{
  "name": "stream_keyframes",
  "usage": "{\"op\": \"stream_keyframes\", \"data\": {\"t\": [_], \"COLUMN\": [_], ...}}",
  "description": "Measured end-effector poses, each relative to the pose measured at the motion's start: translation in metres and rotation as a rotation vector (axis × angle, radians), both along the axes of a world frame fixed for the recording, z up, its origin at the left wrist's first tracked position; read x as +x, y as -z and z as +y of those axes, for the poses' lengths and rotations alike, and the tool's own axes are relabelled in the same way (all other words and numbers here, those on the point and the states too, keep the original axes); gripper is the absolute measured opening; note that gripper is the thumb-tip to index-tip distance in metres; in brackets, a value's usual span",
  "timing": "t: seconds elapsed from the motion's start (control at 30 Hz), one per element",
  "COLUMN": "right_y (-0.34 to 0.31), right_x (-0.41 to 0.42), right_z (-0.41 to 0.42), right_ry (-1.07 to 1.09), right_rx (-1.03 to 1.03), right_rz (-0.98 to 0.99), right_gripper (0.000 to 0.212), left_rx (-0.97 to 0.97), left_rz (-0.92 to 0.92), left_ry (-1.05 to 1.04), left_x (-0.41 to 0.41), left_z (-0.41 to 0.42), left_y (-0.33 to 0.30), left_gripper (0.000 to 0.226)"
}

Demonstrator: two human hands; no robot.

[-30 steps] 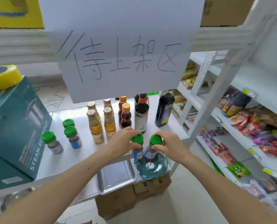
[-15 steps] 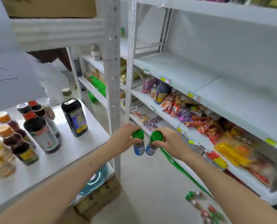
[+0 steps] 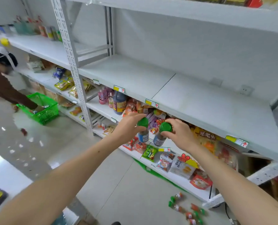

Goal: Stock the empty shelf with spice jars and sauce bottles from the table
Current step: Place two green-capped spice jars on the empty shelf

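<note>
We've got a spice jar in each of our hands right now. Our left hand (image 3: pixel 128 127) is wrapped around the neck of the left spice jar (image 3: pixel 143 132), fingers curled just under its green cap, blue label showing below. Our right hand (image 3: pixel 179 135) pinches the right spice jar (image 3: pixel 161 135) from above, thumb and fingers curled around the green lid, with the dark contents and blue label hanging beneath. The two jars sit just beside each other in mid-air, not touching any shelf, held out in front of the snack shelf (image 3: pixel 105 109).

Right above and behind them is the empty shelf (image 3: pixel 192 101), a bare white board with yellow price tags (image 3: pixel 151 103) clipped along its front edge. The level behind the jars is packed with snack packets (image 3: pixel 205 138), and a dark sauce jug (image 3: pixel 119 103) stands on it further left, next to some pink bottles (image 3: pixel 102 96).

Down on the floor near the shelf's foot lie a few small green-capped bottles (image 3: pixel 187 207). Over on the left another person (image 3: pixel 3 85) bends toward a green basket (image 3: pixel 40 108) on the floor. A corner of the worktop (image 3: pixel 3 177) shows at bottom left.
</note>
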State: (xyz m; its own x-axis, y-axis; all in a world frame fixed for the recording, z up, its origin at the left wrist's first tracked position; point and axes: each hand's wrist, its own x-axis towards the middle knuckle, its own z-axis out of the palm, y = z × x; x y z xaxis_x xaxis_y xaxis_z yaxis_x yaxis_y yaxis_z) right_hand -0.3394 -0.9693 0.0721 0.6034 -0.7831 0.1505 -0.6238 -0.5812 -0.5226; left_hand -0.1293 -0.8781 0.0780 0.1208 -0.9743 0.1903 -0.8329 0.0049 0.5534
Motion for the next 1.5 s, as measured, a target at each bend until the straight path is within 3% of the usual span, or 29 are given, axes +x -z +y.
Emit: {"op": "stream_keyframes", "data": {"t": [0.47,0.8,1.13,1.5], "right_y": [-0.014,-0.008,0.006,0.019], "right_x": [-0.024,-0.061,-0.076,-0.076], "right_z": [-0.177,-0.316,-0.406,-0.442], "right_ry": [0.341,0.412,0.464,0.469], "right_rx": [-0.022,-0.029,0.006,0.012], "right_rz": [-0.032,0.007,0.026,0.041], "right_gripper": [0.041,0.039,0.030,0.031], "left_rx": [0.018,0.067,0.071,0.106], "left_rz": [0.098,0.146,0.196,0.188], "left_ry": [0.186,0.261,0.301,0.430], "left_x": [-0.024,-0.069,-0.097,-0.099], "left_z": [-0.221,-0.353,-0.427,-0.455], "left_y": [-0.006,0.007,0.020,0.034], "left_gripper": [0.058,0.060,0.058,0.058]}}
